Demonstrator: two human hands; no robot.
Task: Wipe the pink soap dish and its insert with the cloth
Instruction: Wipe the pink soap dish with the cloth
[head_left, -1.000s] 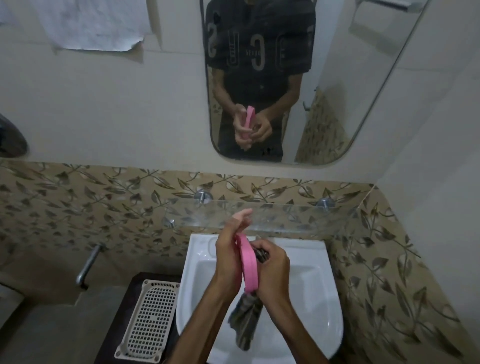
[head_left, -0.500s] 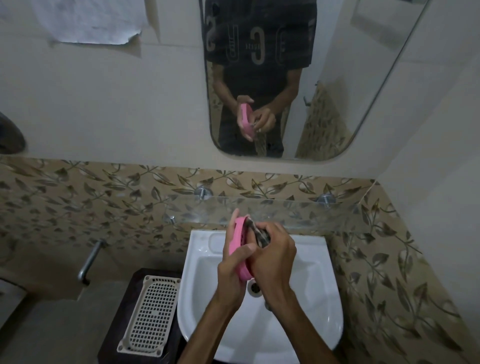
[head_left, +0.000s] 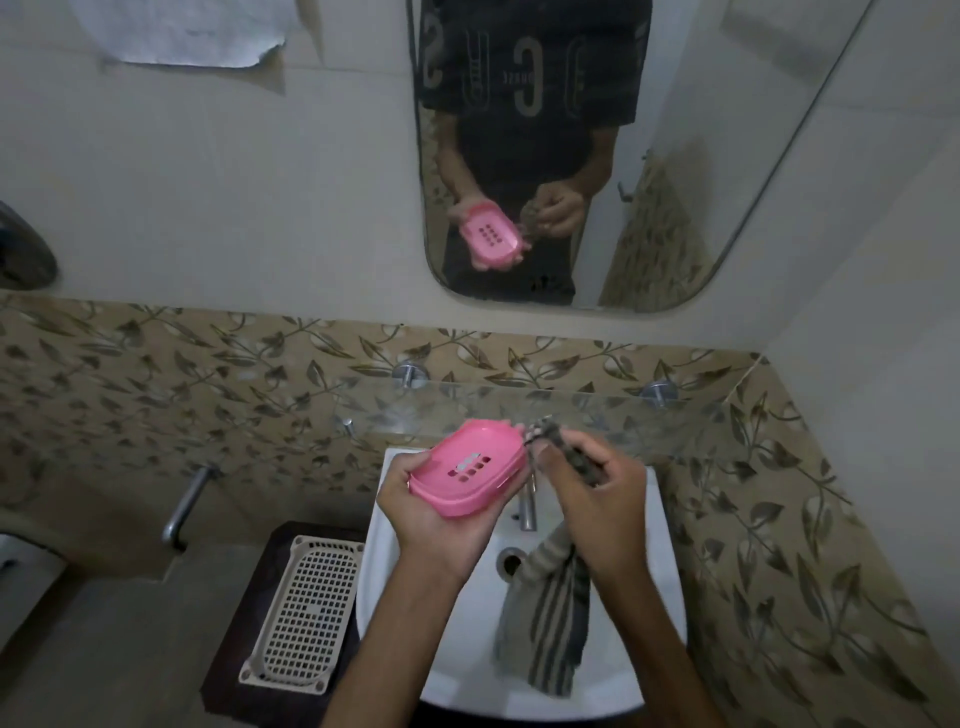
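Note:
The pink soap dish lies flat on the palm of my left hand above the white basin, its slotted face turned up. Whether the slotted insert sits inside it I cannot tell. My right hand is closed around a grey striped cloth, just right of the dish and apart from it. One end of the cloth sticks out above my fingers; the long end hangs down into the basin. The mirror repeats both hands with the dish and cloth.
A white basin with a chrome tap lies under my hands. A beige perforated tray rests on a dark stand at its left. A glass shelf runs just behind my hands, and a mirror hangs above.
My left hand turned the dish from edge-on to flat, slotted face up. My right hand came off the dish and moved right with the cloth.

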